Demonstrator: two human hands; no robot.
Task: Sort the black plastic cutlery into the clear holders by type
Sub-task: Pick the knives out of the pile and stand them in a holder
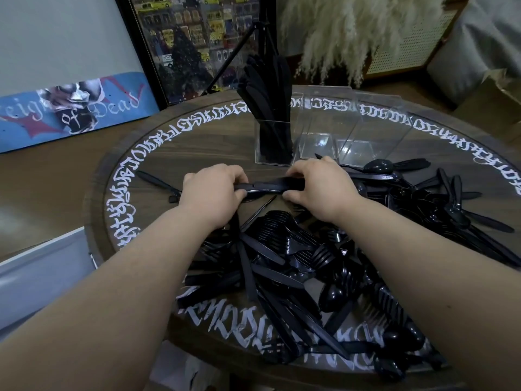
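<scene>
your left hand [212,190] and right hand [316,187] grip a bundle of black knives [267,186] held level above the round table [197,142]. behind it, one clear holder [273,142] stands packed with knives; two more holders [349,128] sit beside it. loose cutlery [296,266] lies heaped nearer you.

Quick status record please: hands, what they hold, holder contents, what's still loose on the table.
left hand: grips one end of a bundle of knives
right hand: grips the other end
bundle: level, above the table
left holder: full of upright knives
middle holder: empty
right holder: empty
loose pile: forks, spoons and knives mixed, unsorted
stray piece: left of the hands
</scene>
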